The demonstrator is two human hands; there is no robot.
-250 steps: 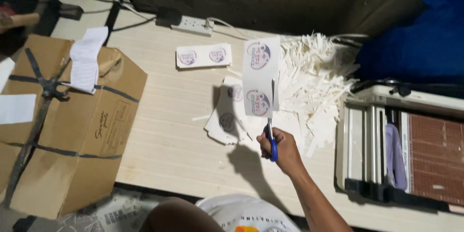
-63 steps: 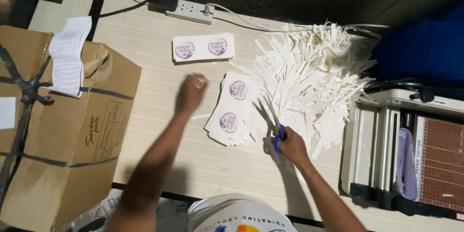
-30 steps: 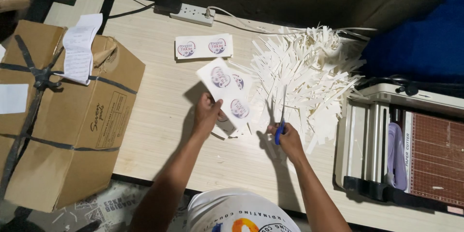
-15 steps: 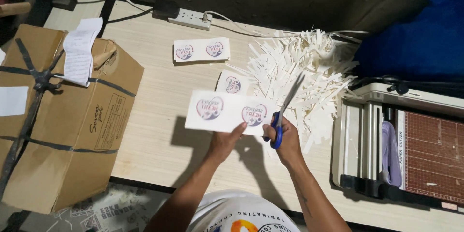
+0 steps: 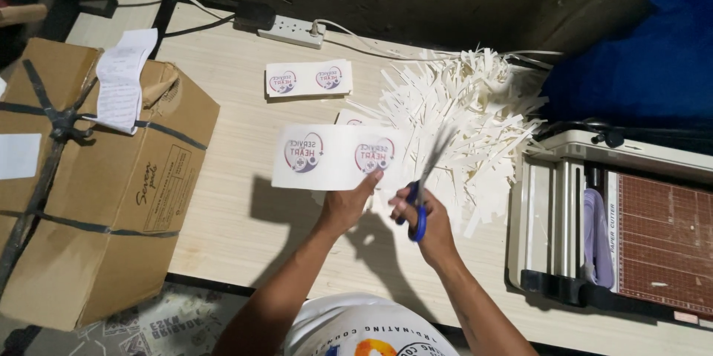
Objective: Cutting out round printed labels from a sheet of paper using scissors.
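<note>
While my left hand point(image 5: 343, 207) pinches the lower edge of a white sheet point(image 5: 334, 157) between thumb and fingers, I hold it up above the desk point(image 5: 238, 207), close to the near edge. That sheet carries two round printed labels side by side. My right hand point(image 5: 427, 226) is just beside it, fingers closed through the blue handles of the scissors point(image 5: 423, 193), whose blades point up and away at the sheet's right edge; they are blurred, so I cannot tell how far apart they stand.

At the near left corner a taped cardboard box point(image 5: 89, 185) takes up much of the desk, with a white slip point(image 5: 122, 89) draped over its top. On the right, a paper cutter point(image 5: 624, 222) with a brown gridded bed sits along the near edge, well apart from my hands.

Beyond the scissors a loose heap of white paper strips point(image 5: 468, 111) spreads toward the far edge, crowding the space behind the blades. Another sheet peeks out under the held one. Farther off lies a second cut sheet point(image 5: 308, 78) with two labels, flat on the desk. At the far edge a white power strip point(image 5: 290, 30) rests with its cables trailing, and blue cloth point(image 5: 631, 66) fills the far right corner.
</note>
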